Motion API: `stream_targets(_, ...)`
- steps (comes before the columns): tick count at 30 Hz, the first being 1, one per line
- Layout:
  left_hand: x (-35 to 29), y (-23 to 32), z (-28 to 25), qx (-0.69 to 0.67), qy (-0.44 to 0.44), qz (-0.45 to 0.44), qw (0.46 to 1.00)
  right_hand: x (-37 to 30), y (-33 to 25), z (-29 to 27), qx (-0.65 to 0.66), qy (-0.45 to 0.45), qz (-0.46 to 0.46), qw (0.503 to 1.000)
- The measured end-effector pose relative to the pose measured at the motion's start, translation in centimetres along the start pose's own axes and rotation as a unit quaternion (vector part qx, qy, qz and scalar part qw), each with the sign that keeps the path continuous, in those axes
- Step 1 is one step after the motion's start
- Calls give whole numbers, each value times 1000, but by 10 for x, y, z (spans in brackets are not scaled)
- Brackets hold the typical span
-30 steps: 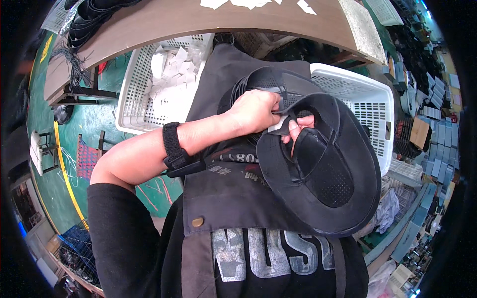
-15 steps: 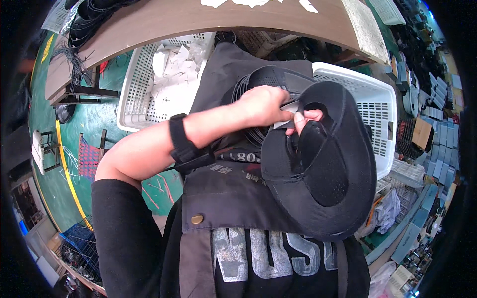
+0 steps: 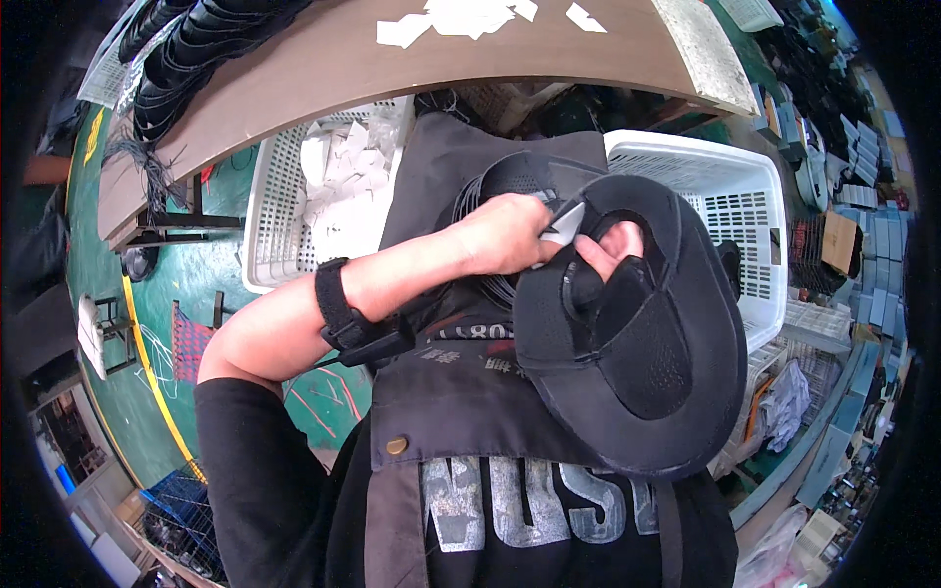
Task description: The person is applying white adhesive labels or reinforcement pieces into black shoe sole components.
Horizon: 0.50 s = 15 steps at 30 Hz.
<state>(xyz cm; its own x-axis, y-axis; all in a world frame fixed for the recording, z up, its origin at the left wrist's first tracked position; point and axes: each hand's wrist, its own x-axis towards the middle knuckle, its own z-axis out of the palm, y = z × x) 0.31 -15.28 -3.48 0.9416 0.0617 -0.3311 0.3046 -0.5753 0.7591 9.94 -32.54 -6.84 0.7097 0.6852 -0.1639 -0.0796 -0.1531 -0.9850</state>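
Observation:
A large black piece, which looks like a shoe upper point(image 3: 642, 392), is held up in front of my chest, its rounded end toward the lower right. My left hand point(image 3: 512, 233) comes from the left, fingers closed in a pinch at a small white slip point(image 3: 566, 223) by the upper's opening. Fingers of my right hand point(image 3: 614, 249) show through that opening, bent against its inner edge; the rest of that hand and its forearm are hidden behind the upper. Beneath lie more black mesh pieces point(image 3: 524, 174) with thin looped black cords, on my dark apron point(image 3: 461, 392).
A brown table point(image 3: 333, 69) ahead carries white paper scraps point(image 3: 461, 18) and a pile of black pieces point(image 3: 196, 64). White baskets stand on both sides: the left basket point(image 3: 270, 211) holds scraps, the right basket point(image 3: 698, 149) sits behind the upper. Boxes point(image 3: 875, 260) are stacked far right.
The view has shifted, showing more of the table. The white slip stands more clearly above my left fingers, and my right fingers show more fully in the opening.

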Motion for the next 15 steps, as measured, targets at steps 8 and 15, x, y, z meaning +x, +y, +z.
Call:
stream_targets(8,-4,-5,-55,139,212,314,915,21,-15,-17,155,-45,51,986)
stream_targets(15,22,-7,-51,308,156,531,774,38,-11,-18,257,-119,100,954)
